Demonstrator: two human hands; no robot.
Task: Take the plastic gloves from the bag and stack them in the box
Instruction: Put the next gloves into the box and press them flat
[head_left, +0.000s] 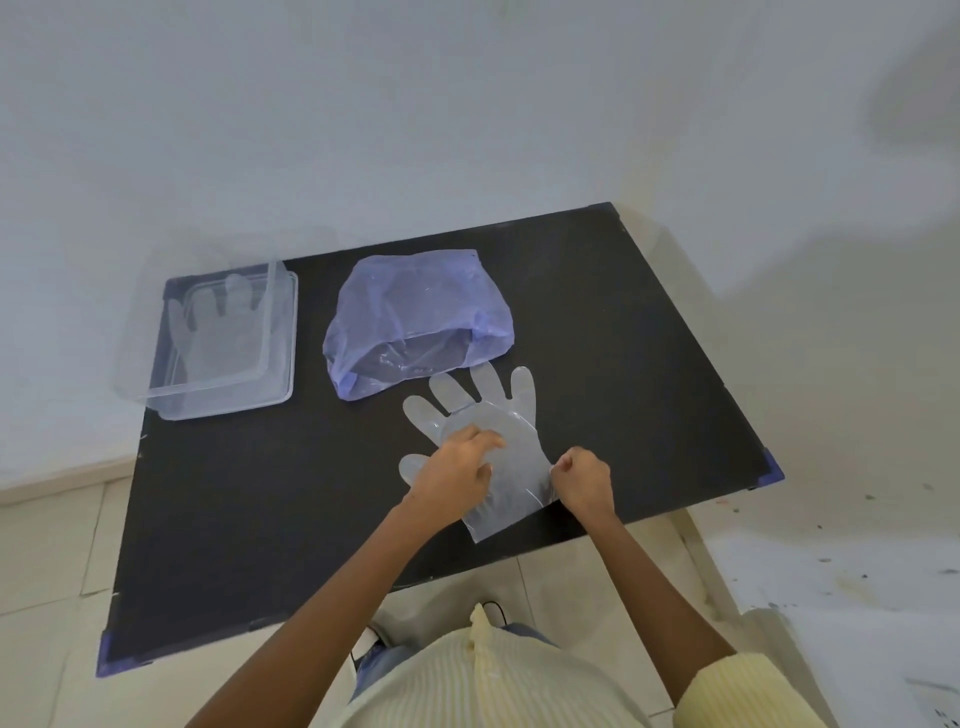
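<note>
Black table (234, 519) top stands by a white wall (415, 104). On the near side lies a clear plastic glove (511, 431), flat, its fingers pointing far. The left hand (457, 473) rests on the glove with bent fingers; I cannot tell if it pinches the plastic. The right hand (582, 480) is a fist, and it pinches the glove's right edge. Just past the glove's fingertips sits the purple bag (415, 296), its open mouth facing near. Far left is the clear box (283, 332), with another glove (223, 338) lying flat inside.
</note>
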